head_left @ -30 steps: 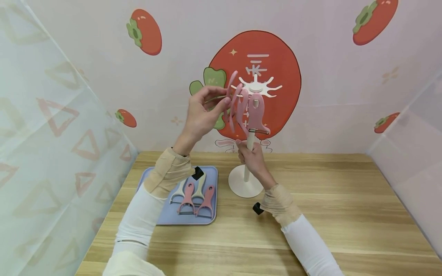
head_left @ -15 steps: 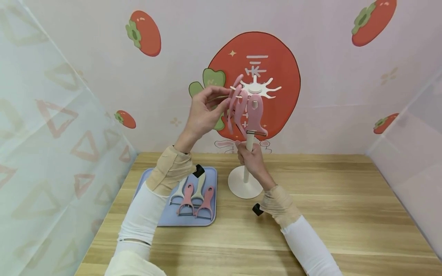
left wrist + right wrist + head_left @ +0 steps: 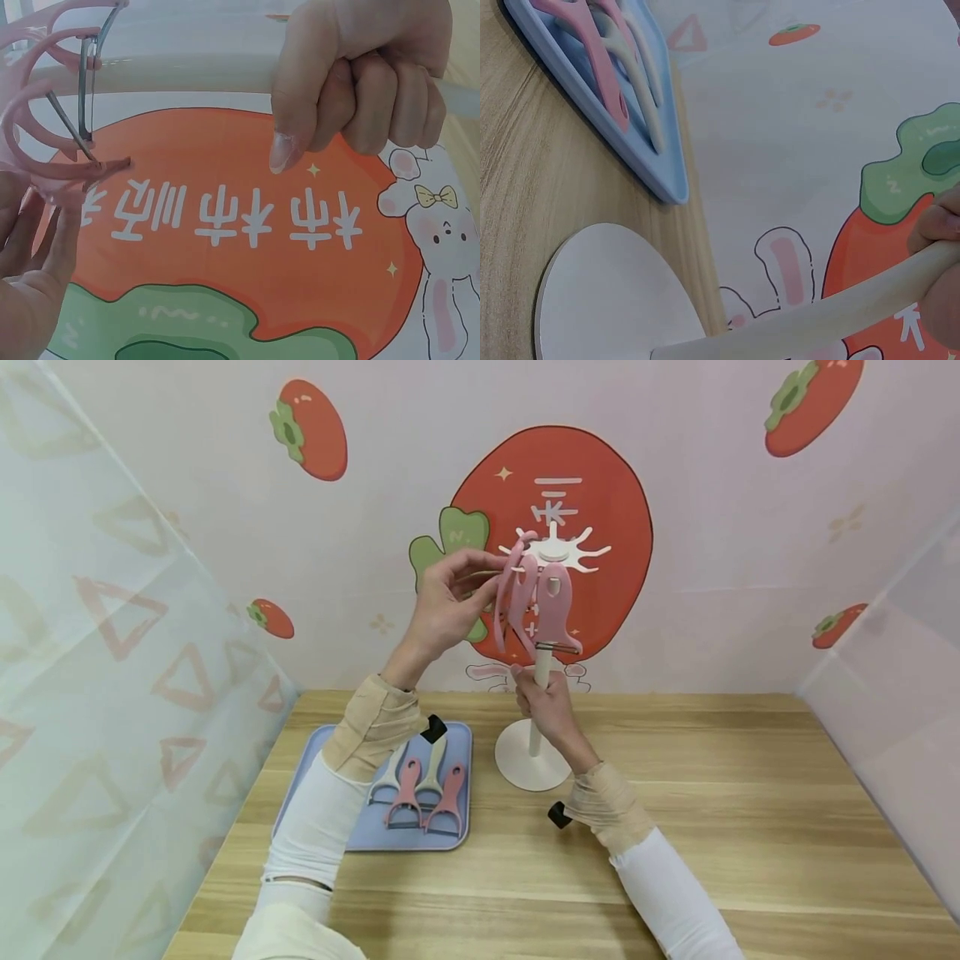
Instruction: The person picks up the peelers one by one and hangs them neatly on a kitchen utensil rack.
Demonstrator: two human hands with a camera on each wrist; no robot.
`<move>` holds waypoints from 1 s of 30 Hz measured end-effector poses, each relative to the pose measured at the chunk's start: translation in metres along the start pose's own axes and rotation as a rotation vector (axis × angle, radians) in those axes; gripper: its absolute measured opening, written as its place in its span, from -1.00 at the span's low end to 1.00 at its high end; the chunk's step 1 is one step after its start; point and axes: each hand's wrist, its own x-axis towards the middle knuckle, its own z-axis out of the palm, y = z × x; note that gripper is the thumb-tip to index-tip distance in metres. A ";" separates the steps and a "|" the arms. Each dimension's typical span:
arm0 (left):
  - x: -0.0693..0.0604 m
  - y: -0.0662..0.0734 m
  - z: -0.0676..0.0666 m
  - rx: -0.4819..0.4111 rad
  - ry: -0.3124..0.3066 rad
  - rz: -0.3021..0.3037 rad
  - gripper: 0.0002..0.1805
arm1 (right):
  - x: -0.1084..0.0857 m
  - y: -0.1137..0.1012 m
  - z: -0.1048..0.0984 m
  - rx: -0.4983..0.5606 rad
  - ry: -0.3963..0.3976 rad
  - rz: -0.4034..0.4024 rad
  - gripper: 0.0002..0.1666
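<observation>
A white stand with a ring of hooks (image 3: 553, 553) rises from a round base (image 3: 517, 768). Near the top, my left hand (image 3: 444, 606) pinches a pink peeler (image 3: 507, 597) whose upper end is at a left-side hook; whether it is fully on the hook I cannot tell. Two more pink peelers hang beside it, the front one (image 3: 555, 606) facing me. In the left wrist view the peelers' metal blades (image 3: 86, 90) show next to the left fingers (image 3: 64, 240). Lower down, my right hand (image 3: 551, 703) grips the stand's pole (image 3: 802, 326), its fingers curled round it.
A blue tray (image 3: 375, 839) lies left of the stand, partly behind the left forearm. On it are pink peelers (image 3: 450, 797) and whitish peelers (image 3: 435, 768). The wooden table (image 3: 712, 827) meets a persimmon-printed wall (image 3: 712, 635) at the back.
My left hand has moved slightly right, bringing the pinched pink peeler in towards the stand and its hooks. The right hand keeps its grip on the pole.
</observation>
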 end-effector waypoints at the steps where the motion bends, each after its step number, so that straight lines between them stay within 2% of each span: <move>1: -0.001 -0.001 0.000 0.002 0.001 0.001 -0.73 | 0.000 0.000 0.000 -0.008 0.002 -0.001 -0.30; 6: -0.011 -0.008 -0.001 0.038 0.066 -0.022 -0.78 | -0.001 -0.001 0.000 -0.059 0.031 -0.010 -0.29; 10: -0.023 -0.019 -0.001 0.051 0.148 -0.084 -0.80 | -0.004 -0.004 0.001 -0.079 0.063 -0.029 -0.28; 13: -0.035 -0.031 0.000 0.037 0.173 -0.141 -0.80 | -0.006 -0.007 0.002 -0.084 0.089 -0.028 -0.28; 16: -0.046 -0.040 0.001 0.044 0.171 -0.177 -0.80 | -0.005 -0.011 0.004 -0.069 0.126 -0.015 -0.29; 22: -0.062 -0.049 0.005 0.050 0.148 -0.192 -0.79 | 0.000 -0.022 0.010 -0.037 0.164 -0.043 -0.28; 30: -0.078 -0.047 0.017 0.112 0.092 -0.201 -0.78 | -0.007 -0.017 0.014 -0.216 0.264 -0.008 -0.25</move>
